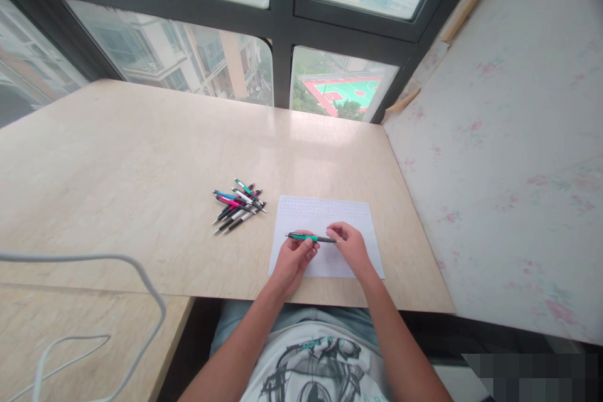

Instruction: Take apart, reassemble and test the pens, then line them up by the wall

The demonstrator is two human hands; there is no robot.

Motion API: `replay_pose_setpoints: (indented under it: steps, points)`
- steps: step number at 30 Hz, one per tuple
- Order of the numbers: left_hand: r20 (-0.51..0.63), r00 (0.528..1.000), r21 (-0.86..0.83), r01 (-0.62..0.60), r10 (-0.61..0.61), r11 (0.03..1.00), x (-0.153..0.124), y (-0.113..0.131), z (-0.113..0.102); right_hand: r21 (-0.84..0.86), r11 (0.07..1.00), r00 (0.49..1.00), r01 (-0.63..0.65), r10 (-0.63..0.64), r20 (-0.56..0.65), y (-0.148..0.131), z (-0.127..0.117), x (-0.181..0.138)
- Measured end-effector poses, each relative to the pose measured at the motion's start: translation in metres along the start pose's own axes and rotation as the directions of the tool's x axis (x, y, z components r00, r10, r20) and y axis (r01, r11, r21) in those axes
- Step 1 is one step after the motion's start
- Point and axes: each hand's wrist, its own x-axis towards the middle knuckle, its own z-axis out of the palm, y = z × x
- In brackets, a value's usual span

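Note:
My left hand (296,259) is closed on a ballpoint pen (311,238) with a teal barrel and a dark front part. The pen lies nearly level, its tip pointing right, above a sheet of paper (325,264). Close to that tip is my right hand (351,244), its fingers curved with a gap between them and the thumb; whether it touches the pen is hard to see. Rows of faint writing run across the top of the paper. Left of the sheet, several pens (240,204) in pink, blue, teal, white and black lie in a loose pile.
The pale marbled tabletop (141,157) reaches to the dark window frame (281,63). A floral-papered wall (499,169) borders the right side. At lower left, a white cable (155,301) loops over a lower surface (94,314). The table's front edge is by my lap.

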Motion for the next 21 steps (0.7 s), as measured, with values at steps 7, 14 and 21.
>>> replay_pose_setpoints:
  steps: [7,14,21]
  points:
    - [-0.025,1.000,-0.002,0.003,-0.003,1.000,0.001,0.001,0.000,0.323,0.942,0.995,-0.087,0.100,-0.023,-0.009,-0.028,-0.036]
    - [-0.027,1.000,0.030,0.008,-0.007,1.000,0.002,-0.001,0.000,0.188,0.981,0.998,-0.037,0.048,-0.051,-0.012,-0.023,-0.039]
    - [-0.025,1.000,0.047,-0.002,0.004,0.999,0.002,-0.001,0.001,0.136,0.990,0.995,-0.024,0.037,-0.093,-0.007,-0.028,-0.040]
